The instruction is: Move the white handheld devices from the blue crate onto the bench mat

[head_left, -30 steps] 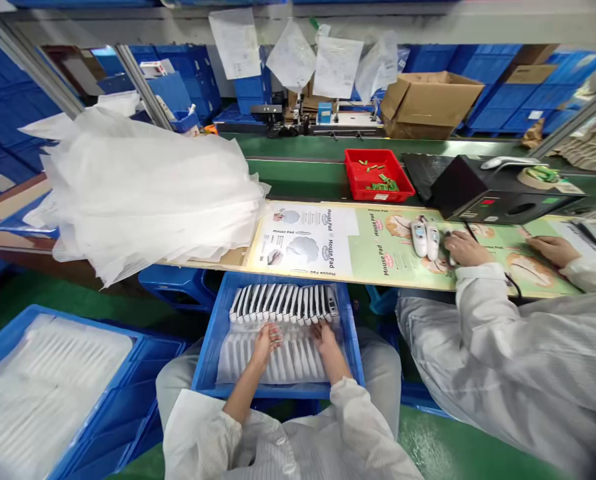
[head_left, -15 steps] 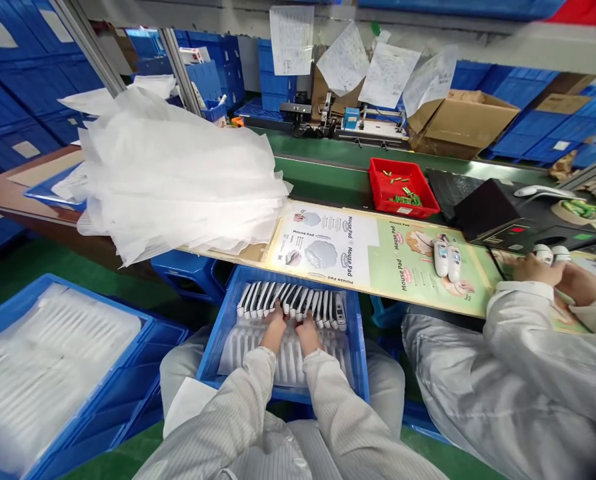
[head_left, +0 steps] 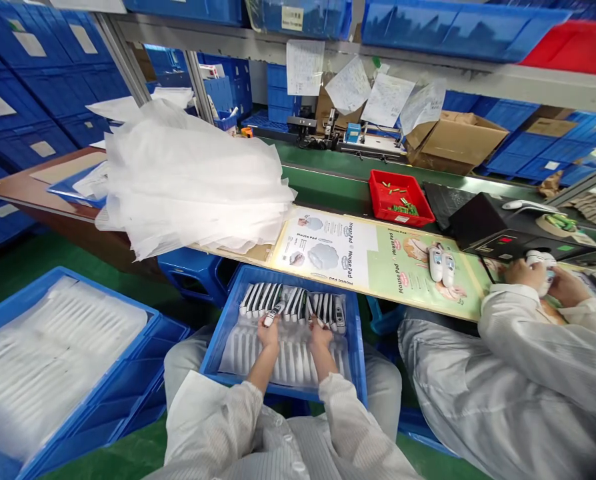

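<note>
A blue bin [head_left: 361, 363] sits at my lap with a row of white-and-black handheld devices [head_left: 261, 300] standing on edge in its far half. My left hand [head_left: 268, 335] is closed on one white device [head_left: 273, 315], tilted so that its face with a small display shows. In my right hand [head_left: 320, 333] is another slim white device [head_left: 309, 305], held at its near end among the row. White translucent foam sheeting [head_left: 288, 357] covers ribbed shapes in the bin's near half.
On the bench lie a pile of white foam sheets [head_left: 193, 180], printed Mouse Pad boards [head_left: 323, 247] and two white devices [head_left: 441, 265]. A red tray [head_left: 402, 197] holds green batteries. At right a co-worker's hands [head_left: 528, 275] hold white devices. Another blue bin [head_left: 151, 323] stands at left.
My hands have moved apart, each lifting a device partly from the row. My view has tilted up slightly. The co-worker's hands have turned their devices.
</note>
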`<action>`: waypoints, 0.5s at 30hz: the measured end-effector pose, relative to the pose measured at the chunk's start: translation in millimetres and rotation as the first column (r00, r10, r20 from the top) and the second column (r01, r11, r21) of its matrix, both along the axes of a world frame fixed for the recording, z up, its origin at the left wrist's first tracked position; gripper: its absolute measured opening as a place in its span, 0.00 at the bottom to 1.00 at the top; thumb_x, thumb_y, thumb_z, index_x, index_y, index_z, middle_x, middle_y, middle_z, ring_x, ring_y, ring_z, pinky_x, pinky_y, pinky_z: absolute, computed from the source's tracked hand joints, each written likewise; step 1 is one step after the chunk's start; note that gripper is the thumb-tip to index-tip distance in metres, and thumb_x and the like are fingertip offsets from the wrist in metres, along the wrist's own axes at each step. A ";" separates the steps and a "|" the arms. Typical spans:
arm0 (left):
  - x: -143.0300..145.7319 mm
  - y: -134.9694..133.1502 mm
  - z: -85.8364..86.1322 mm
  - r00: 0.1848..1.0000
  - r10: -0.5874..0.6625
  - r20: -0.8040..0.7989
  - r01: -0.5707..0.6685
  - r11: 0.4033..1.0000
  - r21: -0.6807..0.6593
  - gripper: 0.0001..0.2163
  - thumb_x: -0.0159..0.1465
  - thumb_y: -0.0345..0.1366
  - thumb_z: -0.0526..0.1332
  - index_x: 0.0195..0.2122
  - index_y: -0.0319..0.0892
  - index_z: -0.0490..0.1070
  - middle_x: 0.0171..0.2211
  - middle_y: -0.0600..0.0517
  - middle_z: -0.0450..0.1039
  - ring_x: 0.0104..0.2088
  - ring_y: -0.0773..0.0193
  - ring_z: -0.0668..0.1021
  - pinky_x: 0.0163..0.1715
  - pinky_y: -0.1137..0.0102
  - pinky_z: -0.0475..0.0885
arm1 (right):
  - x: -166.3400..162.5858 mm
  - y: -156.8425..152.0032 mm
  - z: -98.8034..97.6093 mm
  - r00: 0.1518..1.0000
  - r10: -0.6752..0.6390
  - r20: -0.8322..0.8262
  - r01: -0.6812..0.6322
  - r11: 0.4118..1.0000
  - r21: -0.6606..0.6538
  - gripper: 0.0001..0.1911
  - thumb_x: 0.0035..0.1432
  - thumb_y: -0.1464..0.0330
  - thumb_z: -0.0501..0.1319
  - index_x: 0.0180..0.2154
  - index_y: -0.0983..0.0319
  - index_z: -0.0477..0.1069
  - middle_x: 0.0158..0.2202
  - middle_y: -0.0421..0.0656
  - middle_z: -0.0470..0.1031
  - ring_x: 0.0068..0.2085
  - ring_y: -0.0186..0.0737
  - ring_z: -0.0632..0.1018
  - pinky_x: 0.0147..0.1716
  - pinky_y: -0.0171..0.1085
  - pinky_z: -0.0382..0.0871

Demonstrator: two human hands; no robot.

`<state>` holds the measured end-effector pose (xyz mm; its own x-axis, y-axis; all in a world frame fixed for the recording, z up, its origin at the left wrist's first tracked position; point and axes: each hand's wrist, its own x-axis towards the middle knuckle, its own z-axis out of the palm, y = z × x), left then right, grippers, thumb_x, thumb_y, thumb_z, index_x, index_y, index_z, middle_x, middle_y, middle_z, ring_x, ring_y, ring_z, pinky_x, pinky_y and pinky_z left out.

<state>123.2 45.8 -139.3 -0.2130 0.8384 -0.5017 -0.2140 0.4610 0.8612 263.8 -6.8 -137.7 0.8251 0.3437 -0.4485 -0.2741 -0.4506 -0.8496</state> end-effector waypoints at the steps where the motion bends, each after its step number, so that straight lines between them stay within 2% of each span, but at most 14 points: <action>1: -12.4 -5.4 2.0 1.000 0.010 -0.027 -0.009 1.000 0.017 0.17 0.63 0.35 0.74 0.49 0.45 0.72 0.48 0.44 0.82 0.55 0.51 0.83 0.62 0.55 0.76 | 5.3 -16.8 2.5 1.000 -0.005 0.031 0.006 1.000 -0.007 0.21 0.53 0.48 0.71 0.36 0.58 0.77 0.31 0.48 0.82 0.40 0.57 0.85 0.40 0.49 0.81; 3: -36.9 -14.0 8.5 0.998 -0.016 -0.055 0.021 0.997 0.076 0.16 0.62 0.36 0.75 0.49 0.46 0.75 0.50 0.44 0.83 0.56 0.51 0.83 0.62 0.57 0.76 | 17.0 -50.1 10.7 0.996 0.020 0.091 -0.021 1.000 0.010 0.26 0.46 0.49 0.75 0.39 0.59 0.78 0.34 0.48 0.84 0.43 0.58 0.85 0.44 0.49 0.80; 5: -57.2 -18.9 18.8 0.995 -0.086 -0.053 0.093 0.985 0.147 0.16 0.63 0.41 0.75 0.49 0.46 0.77 0.51 0.43 0.84 0.56 0.50 0.84 0.59 0.59 0.78 | 28.3 -76.7 23.7 0.987 0.079 0.142 -0.091 0.992 0.084 0.31 0.44 0.47 0.77 0.43 0.61 0.80 0.37 0.48 0.85 0.43 0.57 0.85 0.46 0.48 0.79; 7: -70.4 -20.7 32.3 0.988 -0.154 -0.018 0.155 0.972 0.178 0.16 0.66 0.48 0.72 0.51 0.47 0.77 0.50 0.43 0.84 0.53 0.50 0.86 0.52 0.61 0.81 | 36.5 -91.2 40.3 0.975 0.129 0.181 -0.162 0.971 0.178 0.34 0.47 0.43 0.75 0.45 0.62 0.80 0.40 0.49 0.85 0.44 0.55 0.85 0.46 0.46 0.79; 9: -75.3 -21.1 47.6 0.975 -0.220 0.031 0.212 0.963 0.169 0.20 0.70 0.57 0.67 0.51 0.47 0.76 0.45 0.43 0.84 0.45 0.51 0.87 0.42 0.62 0.83 | 40.1 -92.7 58.0 0.976 0.124 0.180 -0.167 0.954 0.249 0.34 0.54 0.39 0.71 0.46 0.61 0.79 0.41 0.48 0.85 0.45 0.53 0.85 0.44 0.44 0.79; 12: -68.5 -20.9 72.4 0.943 -0.317 0.099 0.300 0.941 0.157 0.25 0.70 0.65 0.62 0.48 0.47 0.75 0.37 0.45 0.83 0.31 0.55 0.85 0.27 0.65 0.78 | 37.1 -79.4 83.1 0.991 0.134 0.028 -0.136 0.937 0.323 0.38 0.61 0.33 0.60 0.52 0.57 0.73 0.36 0.43 0.82 0.39 0.49 0.85 0.37 0.43 0.79; 13: -63.3 -20.3 81.0 0.933 -0.343 0.108 0.323 0.931 0.170 0.26 0.70 0.66 0.62 0.47 0.47 0.75 0.36 0.46 0.82 0.28 0.57 0.82 0.23 0.65 0.75 | 34.7 -73.5 91.4 0.981 0.185 -0.061 -0.154 0.930 0.334 0.38 0.61 0.32 0.59 0.53 0.57 0.71 0.34 0.42 0.80 0.36 0.49 0.85 0.34 0.43 0.80; 15: -50.1 -16.1 99.1 0.921 -0.375 0.105 0.348 0.914 0.210 0.26 0.69 0.67 0.64 0.43 0.47 0.75 0.34 0.47 0.81 0.23 0.61 0.78 0.18 0.67 0.70 | 29.9 -61.8 109.3 0.915 0.336 -0.226 -0.242 0.901 0.361 0.37 0.58 0.33 0.63 0.52 0.56 0.69 0.33 0.41 0.80 0.33 0.49 0.84 0.32 0.45 0.80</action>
<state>73.1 29.7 -40.2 0.1834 0.9247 -0.3336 -0.1872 0.3660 0.9116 293.7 -68.7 -28.4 0.5261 0.7100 -0.4680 -0.4173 -0.2640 -0.8696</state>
